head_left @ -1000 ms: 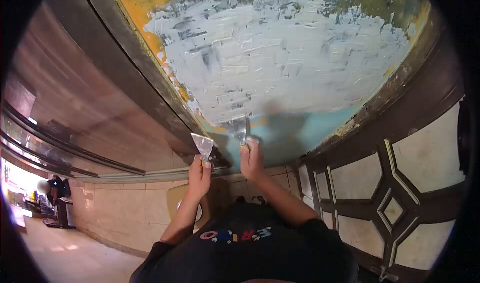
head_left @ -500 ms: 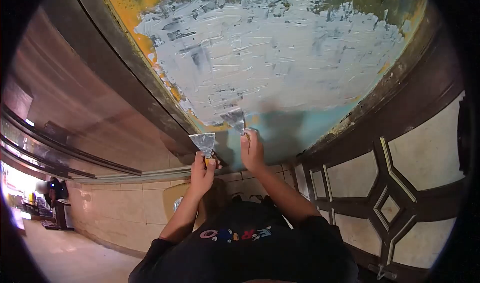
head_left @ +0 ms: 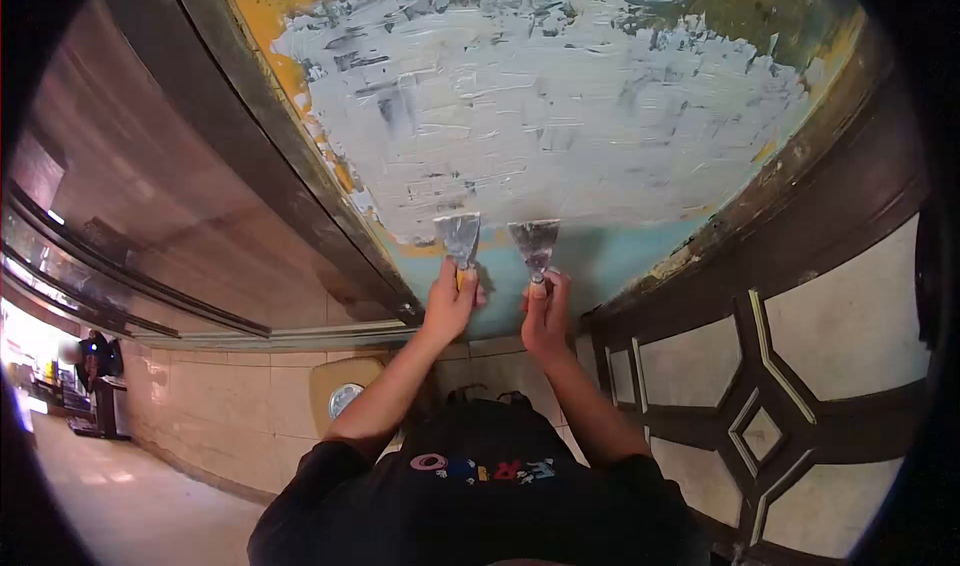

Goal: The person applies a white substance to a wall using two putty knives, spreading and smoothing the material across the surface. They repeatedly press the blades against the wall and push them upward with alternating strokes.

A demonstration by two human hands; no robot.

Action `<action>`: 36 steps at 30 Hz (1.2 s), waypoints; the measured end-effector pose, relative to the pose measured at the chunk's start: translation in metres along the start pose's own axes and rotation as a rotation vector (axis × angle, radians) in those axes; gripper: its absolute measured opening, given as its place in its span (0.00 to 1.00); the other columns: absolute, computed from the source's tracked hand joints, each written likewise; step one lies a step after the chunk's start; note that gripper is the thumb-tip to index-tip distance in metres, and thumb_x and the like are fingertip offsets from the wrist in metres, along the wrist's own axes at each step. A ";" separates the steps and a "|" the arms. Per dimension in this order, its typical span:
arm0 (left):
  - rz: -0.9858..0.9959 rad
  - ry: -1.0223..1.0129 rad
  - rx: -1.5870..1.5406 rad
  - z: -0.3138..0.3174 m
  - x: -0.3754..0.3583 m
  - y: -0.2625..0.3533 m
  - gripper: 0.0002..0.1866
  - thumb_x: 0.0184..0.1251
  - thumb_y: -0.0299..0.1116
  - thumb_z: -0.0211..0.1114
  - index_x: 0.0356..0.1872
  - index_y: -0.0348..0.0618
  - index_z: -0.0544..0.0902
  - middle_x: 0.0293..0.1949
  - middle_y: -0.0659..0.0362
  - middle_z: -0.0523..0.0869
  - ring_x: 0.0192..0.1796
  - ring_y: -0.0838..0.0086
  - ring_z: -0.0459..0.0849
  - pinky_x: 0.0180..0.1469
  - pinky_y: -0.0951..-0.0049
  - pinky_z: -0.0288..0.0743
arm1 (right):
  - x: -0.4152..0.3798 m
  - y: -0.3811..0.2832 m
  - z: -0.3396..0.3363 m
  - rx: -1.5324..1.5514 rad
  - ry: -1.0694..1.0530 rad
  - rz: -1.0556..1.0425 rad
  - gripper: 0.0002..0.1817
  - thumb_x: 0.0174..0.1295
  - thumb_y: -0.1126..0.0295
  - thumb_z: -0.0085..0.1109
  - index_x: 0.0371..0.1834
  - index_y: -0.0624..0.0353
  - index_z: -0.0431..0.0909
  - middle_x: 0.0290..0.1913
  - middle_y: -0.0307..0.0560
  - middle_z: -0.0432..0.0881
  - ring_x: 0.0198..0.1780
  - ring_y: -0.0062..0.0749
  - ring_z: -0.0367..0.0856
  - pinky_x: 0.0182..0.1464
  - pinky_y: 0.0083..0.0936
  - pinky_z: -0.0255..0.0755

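My left hand (head_left: 452, 301) is closed round the handle of a putty knife (head_left: 460, 239), whose wide metal blade points up toward the wall. A second putty knife (head_left: 535, 244) is held by its handle in my right hand (head_left: 546, 313), its blade smeared and darker. The two blades are side by side with a small gap between them. Behind them, rough white putty (head_left: 560, 126) covers much of the wall panel, above a pale turquoise strip (head_left: 610, 256). Whether either blade touches the wall I cannot tell.
A dark wooden frame (head_left: 255, 126) with glossy brown panels runs along the left. On the right is a dark door (head_left: 735, 366) with pale panels. A tan object with a round metal part (head_left: 345, 398) stands low at the left, near my forearm.
My left hand has moved up and right with its putty knife. My right hand has moved right and slightly down, and its blade now points more upright. The view has shifted slightly.
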State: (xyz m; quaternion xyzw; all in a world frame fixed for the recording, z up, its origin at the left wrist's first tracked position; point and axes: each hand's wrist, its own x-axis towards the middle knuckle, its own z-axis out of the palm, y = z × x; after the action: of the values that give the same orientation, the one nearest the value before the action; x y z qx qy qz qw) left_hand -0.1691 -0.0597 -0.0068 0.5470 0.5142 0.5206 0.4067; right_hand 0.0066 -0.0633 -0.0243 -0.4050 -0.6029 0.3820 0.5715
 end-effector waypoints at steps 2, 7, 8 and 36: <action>-0.115 -0.023 -0.055 0.008 -0.020 -0.026 0.11 0.75 0.36 0.49 0.44 0.38 0.64 0.24 0.58 0.78 0.23 0.76 0.79 0.27 0.74 0.74 | 0.020 -0.026 0.008 -0.031 0.048 -0.063 0.14 0.73 0.61 0.39 0.49 0.62 0.64 0.33 0.43 0.70 0.28 0.25 0.67 0.31 0.27 0.65; -0.134 0.019 -0.117 0.017 -0.042 -0.026 0.11 0.74 0.37 0.49 0.44 0.39 0.65 0.24 0.59 0.77 0.23 0.78 0.78 0.26 0.75 0.73 | 0.033 -0.008 0.013 -0.091 -0.010 0.011 0.18 0.72 0.58 0.42 0.49 0.65 0.68 0.28 0.46 0.71 0.27 0.35 0.69 0.31 0.36 0.65; -0.032 0.002 -0.070 0.017 -0.034 -0.004 0.11 0.74 0.36 0.49 0.44 0.39 0.65 0.24 0.59 0.77 0.23 0.78 0.78 0.27 0.75 0.73 | 0.019 0.020 0.009 -0.112 -0.063 0.131 0.18 0.72 0.59 0.41 0.47 0.65 0.69 0.26 0.44 0.71 0.26 0.33 0.69 0.30 0.34 0.65; -0.010 0.082 0.167 0.132 -0.012 -0.014 0.09 0.73 0.35 0.51 0.41 0.38 0.69 0.18 0.55 0.78 0.22 0.66 0.82 0.26 0.67 0.73 | 0.025 0.045 -0.090 -0.234 -0.020 0.083 0.15 0.71 0.61 0.41 0.36 0.62 0.72 0.21 0.45 0.73 0.23 0.37 0.75 0.29 0.33 0.68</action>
State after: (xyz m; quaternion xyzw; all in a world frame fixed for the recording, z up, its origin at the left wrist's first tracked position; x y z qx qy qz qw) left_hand -0.0397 -0.0574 -0.0390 0.5547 0.5747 0.4958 0.3409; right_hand 0.0985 -0.0237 -0.0514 -0.4897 -0.6318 0.3365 0.4977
